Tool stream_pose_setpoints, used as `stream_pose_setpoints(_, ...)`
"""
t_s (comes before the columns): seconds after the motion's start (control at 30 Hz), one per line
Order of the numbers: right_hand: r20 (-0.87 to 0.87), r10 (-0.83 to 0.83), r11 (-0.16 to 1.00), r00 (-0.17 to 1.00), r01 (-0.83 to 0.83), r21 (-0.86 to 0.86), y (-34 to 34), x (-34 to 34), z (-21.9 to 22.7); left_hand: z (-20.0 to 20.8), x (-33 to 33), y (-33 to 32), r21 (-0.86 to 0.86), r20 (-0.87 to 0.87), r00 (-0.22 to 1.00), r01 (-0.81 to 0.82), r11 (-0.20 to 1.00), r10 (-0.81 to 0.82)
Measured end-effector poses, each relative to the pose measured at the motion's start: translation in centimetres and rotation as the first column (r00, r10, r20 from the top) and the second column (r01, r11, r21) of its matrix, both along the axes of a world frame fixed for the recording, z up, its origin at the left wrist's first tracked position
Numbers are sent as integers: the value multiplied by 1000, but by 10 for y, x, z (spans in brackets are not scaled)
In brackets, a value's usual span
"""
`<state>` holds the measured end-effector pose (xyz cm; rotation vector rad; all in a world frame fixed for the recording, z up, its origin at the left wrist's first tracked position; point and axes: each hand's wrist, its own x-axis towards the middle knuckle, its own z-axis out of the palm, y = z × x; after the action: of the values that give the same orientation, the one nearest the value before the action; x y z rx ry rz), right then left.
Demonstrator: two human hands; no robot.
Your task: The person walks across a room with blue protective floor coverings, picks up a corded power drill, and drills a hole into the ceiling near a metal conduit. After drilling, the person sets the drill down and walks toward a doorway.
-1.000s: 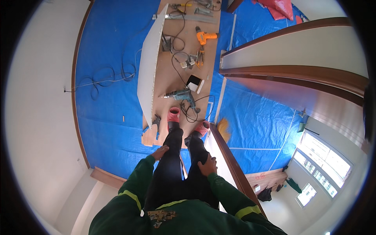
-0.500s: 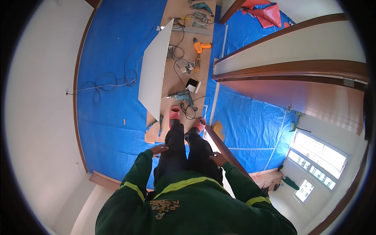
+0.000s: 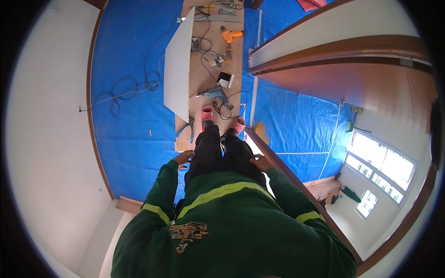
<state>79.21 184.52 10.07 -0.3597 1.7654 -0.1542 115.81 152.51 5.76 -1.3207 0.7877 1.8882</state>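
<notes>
My left hand [image 3: 184, 158] hangs beside my left thigh, its fingers apart and holding nothing. Against the right thigh of my black trousers [image 3: 206, 150] rests my right hand [image 3: 262, 163], fingers stretched out and nothing in it. Beyond my feet, a brown board [image 3: 236, 65] on the floor carries several tools. Closest are a teal corded drill [image 3: 217, 94] and a blue-handled hand tool [image 3: 186, 129]. Farther off lie a small black-and-white box [image 3: 225, 79] and an orange drill [image 3: 230, 34]. A white panel [image 3: 178, 67] stands along the board's left side.
Blue sheeting [image 3: 125, 60] covers the floor around the board. Loose cable [image 3: 121, 95] lies on it at left, near a white wall [image 3: 46, 116]. To the right are a brown wooden door [image 3: 361, 85], a door frame [image 3: 273, 162] close to my right arm, and a window [image 3: 384, 160].
The whole view has shifted, with the board and tools now higher in the picture. My left hand's fingers have spread apart beside the thigh; my right hand stays at the right thigh.
</notes>
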Motion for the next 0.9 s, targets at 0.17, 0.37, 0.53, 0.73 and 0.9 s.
stream_pose_setpoints(0.17,-3,-84,996,996,84,-20,-8,2,5,18,2,-11,11,10,997,72,997,-72)
stream_pose_setpoints(0.37,12,-180,984,984,180,4,2,4,5,23,-5,-13,-34,48,995,89,995,-88)
stream_pose_setpoints(0.53,-3,-201,978,980,201,-51,27,7,-19,20,-26,-4,-64,53,995,90,994,-86)
stream_pose_setpoints(0.73,66,-233,972,970,234,-15,33,-12,-12,36,-64,31,-150,-45,999,-10,989,3)
stream_pose_setpoints(0.9,91,-185,972,978,196,-130,68,-24,-48,-1,-49,67,-315,-123,980,109,943,-154)
